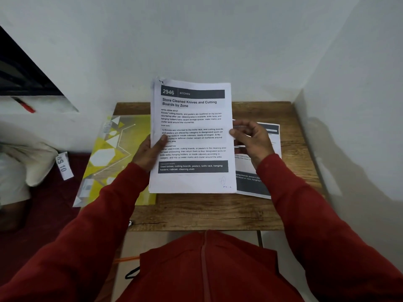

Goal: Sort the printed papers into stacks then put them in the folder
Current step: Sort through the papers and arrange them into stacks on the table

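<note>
Held papers: a sheaf of white printed sheets point(192, 136) raised above the middle of the table, top page facing the camera, headed "2946 KITCHEN" in a dark bar, with black text blocks, a second dark bar lower down and a faint pen mark at the bottom right corner; upper left corner dog-eared.
Left hand point(150, 153): clamped on the sheaf's left edge, thumb across the print, fingers hidden behind.
Right hand point(250, 140): at the sheaf's right edge, fingers curled; whether it pinches a sheet cannot be told.
Loose sheet: another white printed page with dark bars point(259, 182) lying flat on the table, mostly hidden by the sheaf and right hand.
Folder: glossy yellow and grey plastic folder with white hexagons point(113, 158), flat at the table's left, overhanging its edge.
Table: small wood-grain tabletop point(207, 212) set in a white corner.
Sleeves: red fabric point(305, 203).
</note>
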`<state>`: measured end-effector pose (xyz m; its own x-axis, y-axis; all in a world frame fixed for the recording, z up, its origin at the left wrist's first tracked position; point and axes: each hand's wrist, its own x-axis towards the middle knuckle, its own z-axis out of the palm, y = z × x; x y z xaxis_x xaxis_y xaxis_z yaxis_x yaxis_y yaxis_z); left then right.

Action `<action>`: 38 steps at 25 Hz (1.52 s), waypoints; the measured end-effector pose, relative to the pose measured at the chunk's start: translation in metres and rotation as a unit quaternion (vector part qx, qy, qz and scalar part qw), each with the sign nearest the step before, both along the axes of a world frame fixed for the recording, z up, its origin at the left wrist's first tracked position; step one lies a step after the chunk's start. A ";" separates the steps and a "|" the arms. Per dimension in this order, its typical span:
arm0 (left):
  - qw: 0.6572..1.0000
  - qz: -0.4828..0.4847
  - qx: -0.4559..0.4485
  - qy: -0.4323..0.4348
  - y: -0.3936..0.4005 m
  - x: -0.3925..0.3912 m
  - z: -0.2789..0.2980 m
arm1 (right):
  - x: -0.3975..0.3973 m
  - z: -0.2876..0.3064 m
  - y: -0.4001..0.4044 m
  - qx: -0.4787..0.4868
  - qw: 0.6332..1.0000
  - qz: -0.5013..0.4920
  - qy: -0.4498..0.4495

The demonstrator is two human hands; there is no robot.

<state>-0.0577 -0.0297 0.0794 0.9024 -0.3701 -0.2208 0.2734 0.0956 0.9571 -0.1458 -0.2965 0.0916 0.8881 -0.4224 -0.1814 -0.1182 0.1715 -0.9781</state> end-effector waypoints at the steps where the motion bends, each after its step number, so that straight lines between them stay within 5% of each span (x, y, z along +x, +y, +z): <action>1: 1.000 -0.002 -0.003 0.003 0.000 -0.001 0.001 | 0.000 -0.001 0.001 0.004 1.000 -0.002 0.001; 14: 0.999 -0.042 -0.013 0.031 0.001 -0.002 -0.008 | -0.009 -0.005 0.009 0.033 0.999 -0.027 0.017; 16: 0.999 -0.032 -0.005 0.010 0.002 0.001 -0.010 | -0.009 -0.017 0.000 -0.021 0.996 -0.071 0.047; 18: 1.000 -0.024 0.001 -0.001 0.007 0.004 -0.012 | -0.015 -0.042 -0.019 -0.218 0.957 -0.116 0.151; 21: 1.000 -0.004 0.005 0.000 0.020 0.006 -0.013 | -0.041 -0.081 -0.040 -0.450 0.834 -0.029 0.316; 23: 1.000 0.014 0.005 0.005 0.029 0.007 -0.017 | -0.057 -0.099 -0.046 -0.523 0.771 0.038 0.361; 26: 0.999 0.034 0.009 0.014 0.038 0.008 -0.025 | -0.061 -0.099 -0.053 -0.552 0.734 0.022 0.395; 27: 0.999 0.034 0.011 0.018 0.039 0.008 -0.028 | -0.058 -0.097 -0.051 -0.550 0.745 0.010 0.377; 29: 0.999 0.029 0.013 0.023 0.040 0.009 -0.033 | -0.044 -0.082 -0.032 -0.480 0.840 -0.008 0.252; 31: 0.999 0.020 0.023 0.022 0.039 0.008 -0.038 | -0.026 -0.052 0.009 -0.260 0.956 0.020 0.131; 32: 0.999 0.017 0.028 0.021 0.038 0.007 -0.039 | -0.018 -0.038 0.030 -0.142 0.983 0.042 0.107; 34: 0.999 0.019 0.027 0.020 0.037 0.006 -0.040 | 0.000 -0.031 0.055 -0.030 0.995 0.025 0.093; 38: 0.999 0.027 0.002 0.041 0.044 0.000 -0.040 | 0.007 -0.044 0.060 0.004 0.994 -0.063 0.084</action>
<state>-0.0576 0.0147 0.0395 0.8999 -0.3211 -0.2951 0.3447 0.1093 0.9323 -0.1390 -0.2363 0.0471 0.7851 -0.5264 -0.3263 -0.2569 0.2026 -0.9450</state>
